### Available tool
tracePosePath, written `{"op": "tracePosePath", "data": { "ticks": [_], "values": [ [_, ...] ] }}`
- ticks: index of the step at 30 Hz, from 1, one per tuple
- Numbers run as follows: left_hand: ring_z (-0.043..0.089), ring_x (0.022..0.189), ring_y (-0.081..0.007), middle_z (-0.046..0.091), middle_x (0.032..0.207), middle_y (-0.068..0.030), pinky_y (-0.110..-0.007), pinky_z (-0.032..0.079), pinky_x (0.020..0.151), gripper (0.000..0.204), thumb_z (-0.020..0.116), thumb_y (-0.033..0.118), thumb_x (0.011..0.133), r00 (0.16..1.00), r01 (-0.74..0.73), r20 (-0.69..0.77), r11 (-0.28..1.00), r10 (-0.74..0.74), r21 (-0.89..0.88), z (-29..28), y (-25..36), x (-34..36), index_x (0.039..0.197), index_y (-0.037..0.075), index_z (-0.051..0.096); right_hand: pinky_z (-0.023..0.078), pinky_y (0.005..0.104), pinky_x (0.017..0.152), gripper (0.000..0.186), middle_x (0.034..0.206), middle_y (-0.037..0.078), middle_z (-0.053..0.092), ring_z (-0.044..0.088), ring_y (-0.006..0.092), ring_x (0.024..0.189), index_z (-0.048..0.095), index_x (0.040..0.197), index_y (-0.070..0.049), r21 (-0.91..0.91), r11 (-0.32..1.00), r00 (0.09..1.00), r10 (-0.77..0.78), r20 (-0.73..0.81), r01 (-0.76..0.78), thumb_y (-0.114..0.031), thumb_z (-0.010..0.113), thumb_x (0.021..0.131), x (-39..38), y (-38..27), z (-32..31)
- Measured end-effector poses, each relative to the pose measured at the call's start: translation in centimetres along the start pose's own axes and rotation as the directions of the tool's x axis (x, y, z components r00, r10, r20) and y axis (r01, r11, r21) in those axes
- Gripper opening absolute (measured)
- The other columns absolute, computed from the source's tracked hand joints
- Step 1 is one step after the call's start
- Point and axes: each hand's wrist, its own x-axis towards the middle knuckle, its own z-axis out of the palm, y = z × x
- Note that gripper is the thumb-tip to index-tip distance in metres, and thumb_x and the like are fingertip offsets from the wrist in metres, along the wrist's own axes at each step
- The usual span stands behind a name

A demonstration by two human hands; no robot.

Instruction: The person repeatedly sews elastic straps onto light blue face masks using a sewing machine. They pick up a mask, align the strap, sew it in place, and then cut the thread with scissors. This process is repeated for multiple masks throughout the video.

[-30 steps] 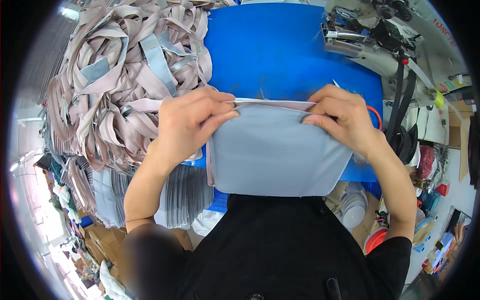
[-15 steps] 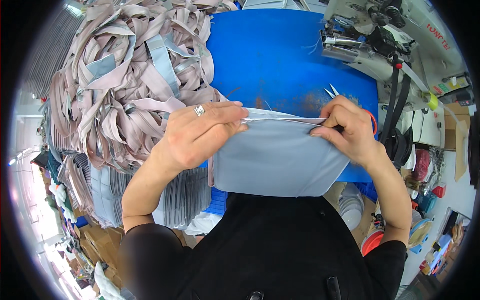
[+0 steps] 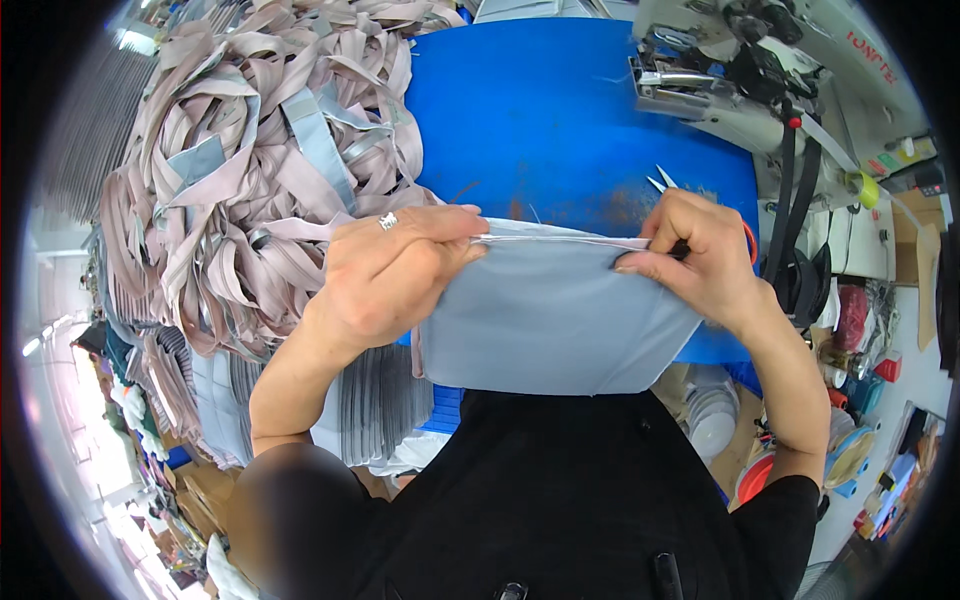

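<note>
Head view, the only one I have: the left hand [image 3: 395, 275] pinches the top hem of a grey-blue fabric panel [image 3: 550, 325], thumb under and fingers curled over the edge, a ring on one finger. The right hand [image 3: 700, 255] grips the same hem at the far end, fingers pressed together on the cloth, and it also carries small snips [image 3: 668, 190] whose pale blades poke out above the knuckles (an orange loop handle shows behind the wrist, I judge it part of the same tool). Between the two hands the hem is pulled taut and straight, which I read as a way to expose the seam line and its thin light thread for checking or trimming. The panel hangs from that edge toward the person's black shirt [image 3: 540, 490], its lower part loose, over the near edge of the blue table top [image 3: 560, 110]. To the left, a big heap of taupe and pale-blue strips [image 3: 240, 170] is piled on and beside the table, close to the left hand, likely so pieces are within easy reach. Top right stands a sewing machine [image 3: 740, 70], well apart from both hands. Below the heap lie stacked grey pieces [image 3: 375, 400]. Right of the table the clutter is too small to tell.
</note>
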Motion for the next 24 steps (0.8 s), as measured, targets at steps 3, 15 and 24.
{"op": "tracePosePath", "data": {
  "ticks": [3, 15, 24],
  "values": [
    [0.077, 0.073, -0.0251, 0.078, 0.094, -0.0147, -0.03, 0.058, 0.055, 0.029, 0.086, -0.003, 0.077, 0.997, -0.04, -0.065, 0.999, 0.04, 0.003, 0.5, -0.6, 1.0, 0.074, 0.001, 0.057, 0.044, 0.0329, 0.058, 0.045, 0.07, 0.005, 0.061, 0.059, 0.0202, 0.065, 0.052, 0.07, -0.005, 0.019, 1.0, 1.0, 0.015, -0.014, -0.015, -0.025, 0.09, 0.082, 0.1, -0.3, -0.1],
    [0.073, 0.088, -0.0182, 0.076, 0.093, -0.0127, -0.03, 0.055, 0.08, 0.012, 0.073, -0.004, 0.091, 0.947, 0.294, 0.182, 0.944, -0.266, -0.148, 0.2, -3.9, 8.9, 0.084, 0.0, 0.064, 0.041, 0.0264, 0.055, 0.019, 0.068, -0.004, 0.063, 0.05, 0.0053, 0.06, 0.078, 0.092, -0.002, 0.508, 0.78, 0.914, 0.403, 0.035, -0.364, -0.021, 0.081, 0.094, 0.1, -1.3, 0.2],
    [0.064, 0.087, -0.0124, 0.073, 0.089, -0.007, -0.031, 0.052, 0.083, 0.02, 0.079, 0.01, 0.092, 0.841, 0.495, 0.437, 0.779, -0.319, -0.385, 7.1, -12.3, 15.5, 0.084, 0.0, 0.064, 0.045, 0.022, 0.061, 0.023, 0.074, -0.003, 0.066, 0.055, 0.0019, 0.068, 0.077, 0.094, 0.0, 0.782, 0.479, 0.777, 0.629, 0.012, -0.399, -0.023, 0.076, 0.099, 1.4, 1.2, 2.9]
  ]
}}
